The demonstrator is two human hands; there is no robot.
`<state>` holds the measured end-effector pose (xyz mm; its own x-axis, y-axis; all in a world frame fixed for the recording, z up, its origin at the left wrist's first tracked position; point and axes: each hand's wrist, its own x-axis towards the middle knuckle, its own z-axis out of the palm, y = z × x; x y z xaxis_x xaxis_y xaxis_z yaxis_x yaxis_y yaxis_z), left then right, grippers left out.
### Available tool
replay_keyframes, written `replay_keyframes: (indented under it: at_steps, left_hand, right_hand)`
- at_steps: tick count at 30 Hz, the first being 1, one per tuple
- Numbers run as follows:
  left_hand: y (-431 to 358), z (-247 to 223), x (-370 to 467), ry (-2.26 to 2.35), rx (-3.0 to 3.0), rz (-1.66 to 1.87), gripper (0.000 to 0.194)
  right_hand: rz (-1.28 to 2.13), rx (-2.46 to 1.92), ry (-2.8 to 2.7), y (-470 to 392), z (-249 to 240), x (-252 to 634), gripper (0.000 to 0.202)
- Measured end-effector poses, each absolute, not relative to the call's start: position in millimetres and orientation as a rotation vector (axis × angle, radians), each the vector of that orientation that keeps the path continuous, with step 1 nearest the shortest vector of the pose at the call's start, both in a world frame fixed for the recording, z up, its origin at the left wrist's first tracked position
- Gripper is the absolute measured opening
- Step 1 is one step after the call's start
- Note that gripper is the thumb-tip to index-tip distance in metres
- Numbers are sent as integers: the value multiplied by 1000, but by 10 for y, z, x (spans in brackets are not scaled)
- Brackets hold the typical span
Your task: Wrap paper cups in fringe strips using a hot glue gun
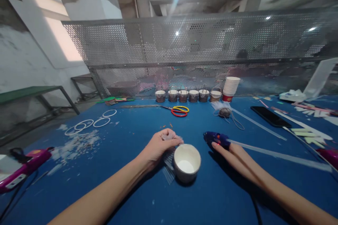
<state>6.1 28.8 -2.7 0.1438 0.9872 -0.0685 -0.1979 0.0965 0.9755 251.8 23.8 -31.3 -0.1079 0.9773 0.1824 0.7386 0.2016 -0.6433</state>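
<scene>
A round, open-topped cup [186, 174] with a smooth whitish interior and a darker outer wall is set upright on the smooth blue bench [158, 204]. Immediately left of the cup, a bunched piece of sheer, ribbed material [169, 168] is pinched between the thumb and curled fingers of the left hand [160, 144]; whether the cup wall is touched by it cannot be told. To the right of the cup, a dark-blue glue gun [218, 139] of hard plastic is gripped in the right hand [229, 152], its nozzle directed away to the left. Beyond the cup, metal scissors [173, 108] with red and yellow loop handles are laid flat, backed by a row of small handled pails [193, 96]. Thin white rings [101, 126] are placed far left of the cup, partly overlapping.
</scene>
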Motion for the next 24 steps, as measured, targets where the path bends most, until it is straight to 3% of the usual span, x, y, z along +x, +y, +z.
replay_keyframes:
  at_steps: [9,13,19,24]
  left_hand:
    - [236,40,5,1023,1193,1159,18]
    - [233,73,-5,1057,1225,1136,15]
    - [201,69,1,1082,1256,1132,17]
    - [215,57,-52,1057,1299,1080,26]
  right_hand:
    - [-139,-1552,-2140,-157,-321,2843,36]
    - [-372,-1244,-2257,-534,-177,2881,38]
    - [116,-1068,-2196,-352,162,2288,11]
    - [520,-1112,-2230,142,207,1845,11]
